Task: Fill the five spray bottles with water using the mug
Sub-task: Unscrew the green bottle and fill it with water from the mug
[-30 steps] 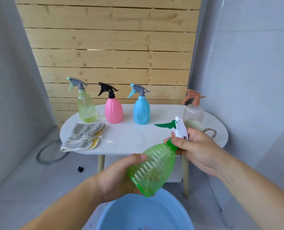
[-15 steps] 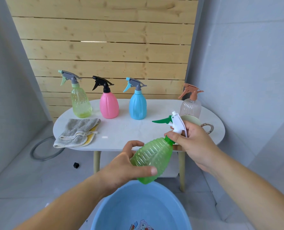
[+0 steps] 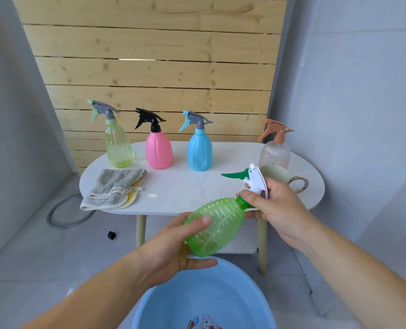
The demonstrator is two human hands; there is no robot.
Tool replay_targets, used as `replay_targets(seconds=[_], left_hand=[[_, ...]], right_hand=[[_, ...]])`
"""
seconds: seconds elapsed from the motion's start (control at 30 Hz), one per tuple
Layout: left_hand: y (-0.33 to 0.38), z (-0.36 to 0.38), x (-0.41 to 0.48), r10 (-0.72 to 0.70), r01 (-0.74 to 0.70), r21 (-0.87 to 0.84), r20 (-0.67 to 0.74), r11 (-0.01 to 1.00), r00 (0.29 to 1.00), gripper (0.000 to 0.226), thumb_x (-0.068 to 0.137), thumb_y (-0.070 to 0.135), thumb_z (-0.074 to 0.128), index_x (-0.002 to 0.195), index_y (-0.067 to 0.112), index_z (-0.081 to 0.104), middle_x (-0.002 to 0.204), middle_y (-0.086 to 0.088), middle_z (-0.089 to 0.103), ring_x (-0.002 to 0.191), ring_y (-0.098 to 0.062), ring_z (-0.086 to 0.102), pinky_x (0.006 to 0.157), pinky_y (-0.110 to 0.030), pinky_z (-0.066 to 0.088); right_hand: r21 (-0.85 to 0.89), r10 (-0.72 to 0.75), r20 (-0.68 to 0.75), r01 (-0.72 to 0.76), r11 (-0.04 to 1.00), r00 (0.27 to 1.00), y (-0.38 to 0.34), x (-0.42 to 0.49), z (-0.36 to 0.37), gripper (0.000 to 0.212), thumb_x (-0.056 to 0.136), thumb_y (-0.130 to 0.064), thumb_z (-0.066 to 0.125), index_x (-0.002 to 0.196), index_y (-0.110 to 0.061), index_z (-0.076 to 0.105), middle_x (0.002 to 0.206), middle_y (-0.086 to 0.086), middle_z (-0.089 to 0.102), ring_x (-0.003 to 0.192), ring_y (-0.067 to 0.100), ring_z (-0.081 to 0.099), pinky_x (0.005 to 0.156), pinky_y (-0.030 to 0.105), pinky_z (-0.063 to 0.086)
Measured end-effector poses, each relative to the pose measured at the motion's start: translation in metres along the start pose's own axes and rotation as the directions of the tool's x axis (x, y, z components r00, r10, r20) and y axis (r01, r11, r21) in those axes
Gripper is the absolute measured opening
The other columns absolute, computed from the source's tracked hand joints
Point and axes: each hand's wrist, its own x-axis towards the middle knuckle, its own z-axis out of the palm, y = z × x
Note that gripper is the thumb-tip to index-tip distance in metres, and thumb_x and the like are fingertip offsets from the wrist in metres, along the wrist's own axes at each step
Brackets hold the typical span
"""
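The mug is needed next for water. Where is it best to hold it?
Grip the mug by its ring handle, coming from the right: the handle sticks out that way, while the clear bottle stands close behind it.

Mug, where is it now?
In the head view, the mug stands at the right end of the table, in front of the clear bottle and behind the right hand.

Head-worn view, close, down toward table [image 3: 173, 193]
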Motion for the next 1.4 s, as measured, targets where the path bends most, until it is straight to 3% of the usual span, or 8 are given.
replay_targets(seconds=[0.1, 0.23, 0.47, 0.57, 0.63, 0.97, 1.17, 1.4], left_hand=[[0.004, -0.003, -0.002, -0.098, 0.098, 0.031, 0.003, 0.995, 0.995, 0.044, 0.078, 0.054, 0.074, 0.106, 0.021, 0.082, 0.112, -0.017, 0.077, 0.098, -0.036, 0.074, 0.091, -0.060, 0.059], [0.004, -0.016, 0.003, -0.188, 0.188, -0.008, -0.011, 0.982, 0.982, 0.071, 0.079, 0.071, 0.061, 0.108, 0.008, 0.077, 0.100, -0.019, 0.071, 0.078, -0.032, 0.071, 0.089, -0.057, 0.061], [-0.004, -0.036, 0.006, -0.092, 0.056, -0.152, -0.244, 0.987, 0.965, 0.066, 0.074, 0.054, 0.078, 0.125, 0.015, 0.066, 0.116, -0.021, 0.071, 0.098, -0.035, 0.070, 0.085, -0.053, 0.063], [-0.010, -0.042, 0.005, -0.042, -0.005, -0.156, -0.302, 0.988, 0.952, 0.064, 0.074, 0.051, 0.080, 0.125, 0.016, 0.066, 0.124, -0.021, 0.069, 0.098, -0.033, 0.069, 0.088, -0.051, 0.062], [-0.013, -0.043, 0.002, -0.011, -0.030, -0.144, -0.276, 0.989, 0.961, 0.066, 0.071, 0.049, 0.081, 0.126, 0.016, 0.066, 0.125, -0.020, 0.071, 0.100, -0.033, 0.072, 0.091, -0.052, 0.062], [-0.025, -0.051, -0.003, 0.094, -0.103, -0.040, -0.194, 0.994, 0.976, 0.075, 0.071, 0.044, 0.082, 0.130, 0.003, 0.059, 0.118, -0.022, 0.075, 0.100, -0.033, 0.077, 0.087, -0.047, 0.062], [-0.029, -0.051, 0.000, 0.089, -0.094, -0.028, -0.162, 0.995, 0.983, 0.077, 0.072, 0.043, 0.081, 0.131, 0.000, 0.057, 0.118, -0.022, 0.074, 0.102, -0.033, 0.076, 0.087, -0.047, 0.063], [-0.030, -0.047, 0.003, 0.106, -0.109, -0.023, -0.128, 0.994, 0.986, 0.074, 0.073, 0.041, 0.079, 0.131, 0.001, 0.058, 0.115, -0.019, 0.076, 0.106, -0.035, 0.075, 0.092, -0.050, 0.062]], right_hand=[[-0.004, -0.010, 0.034, 0.010, 1.000, 0.999, -0.001, 0.004, 0.003, 0.026, 0.088, -0.015, 0.072, 0.112, -0.011, 0.064, 0.115, 0.020, 0.069, 0.096, 0.019, 0.069, 0.076, 0.032, 0.060], [0.022, -0.039, 0.035, 0.038, 0.999, 0.999, -0.011, 0.014, 0.006, 0.023, 0.089, -0.011, 0.070, 0.110, -0.015, 0.062, 0.115, 0.018, 0.070, 0.090, 0.016, 0.068, 0.070, 0.028, 0.057], [-0.169, -0.267, -0.381, 0.217, 0.961, 0.885, -0.034, 0.035, 0.008, 0.025, 0.091, -0.020, 0.068, 0.114, -0.014, 0.061, 0.103, 0.008, 0.069, 0.092, 0.028, 0.069, 0.057, 0.010, 0.051], [-0.201, -0.310, -0.442, 0.244, 0.949, 0.842, -0.028, 0.043, 0.023, 0.019, 0.091, -0.023, 0.067, 0.104, -0.020, 0.053, 0.091, -0.006, 0.064, 0.085, 0.026, 0.068, 0.075, 0.032, 0.060], [-0.207, -0.242, -0.421, 0.167, 0.964, 0.874, -0.013, 0.052, 0.034, 0.021, 0.091, -0.026, 0.067, 0.102, -0.021, 0.050, 0.086, -0.008, 0.060, 0.086, 0.027, 0.069, 0.084, 0.047, 0.058], [-0.143, 0.166, -0.369, -0.232, 0.962, 0.914, 0.055, 0.098, 0.056, 0.046, 0.079, -0.039, 0.078, 0.106, -0.006, 0.062, 0.093, 0.009, 0.068, 0.066, 0.021, 0.067, 0.053, 0.032, 0.059], [-0.693, -0.025, -0.338, -0.230, 0.684, 0.941, 0.052, 0.102, 0.047, 0.060, 0.084, -0.061, 0.060, 0.106, -0.008, 0.045, 0.094, 0.002, 0.055, 0.092, 0.030, 0.058, 0.065, 0.033, 0.040], [-0.844, -0.098, -0.308, -0.224, 0.487, 0.946, 0.046, 0.093, 0.049, 0.057, 0.094, -0.065, 0.038, 0.106, -0.010, 0.044, 0.111, 0.013, 0.066, 0.103, 0.035, 0.062, 0.069, 0.036, 0.040]])
